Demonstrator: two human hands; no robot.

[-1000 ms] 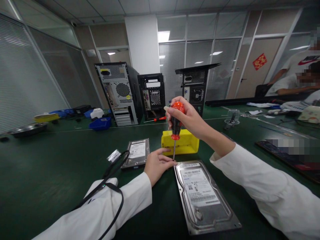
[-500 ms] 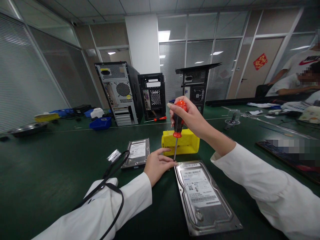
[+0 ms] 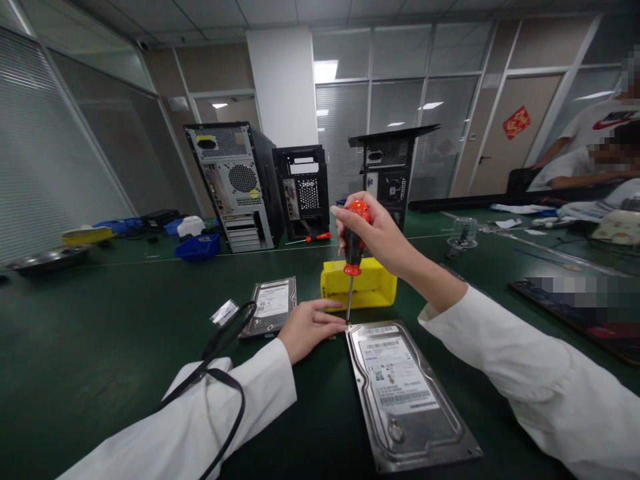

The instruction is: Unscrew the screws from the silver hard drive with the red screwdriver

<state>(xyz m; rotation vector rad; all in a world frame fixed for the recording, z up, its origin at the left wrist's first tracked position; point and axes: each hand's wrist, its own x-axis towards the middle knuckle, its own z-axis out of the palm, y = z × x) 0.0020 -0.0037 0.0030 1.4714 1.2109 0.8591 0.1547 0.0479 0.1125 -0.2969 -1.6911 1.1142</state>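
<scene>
A hard drive (image 3: 400,387) lies label up on the green bench in front of me. My right hand (image 3: 367,227) is wrapped round the red and black handle of a screwdriver (image 3: 353,248), held upright. Its tip meets the drive's far left corner; a screw there is too small to make out. With fingers stretched out, my left hand (image 3: 311,325) rests on the bench, fingertips touching or very near that corner and the tip. A second hard drive (image 3: 271,305) lies behind my left wrist. Just past the screwdriver sits a yellow plastic bin (image 3: 383,283).
Computer cases stand at the back: a large tower (image 3: 240,187), an opened case (image 3: 301,193) and another tower (image 3: 390,177). Another screwdriver (image 3: 317,237) lies before them. A blue bin (image 3: 199,247) and a metal bowl (image 3: 50,260) are at left. A black cable (image 3: 240,393) crosses my left sleeve. People sit far right.
My left hand has drawn back slightly to the left, its fingers straighter. The screwdriver stays at the same corner of the drive. The whole view has shifted a little.
</scene>
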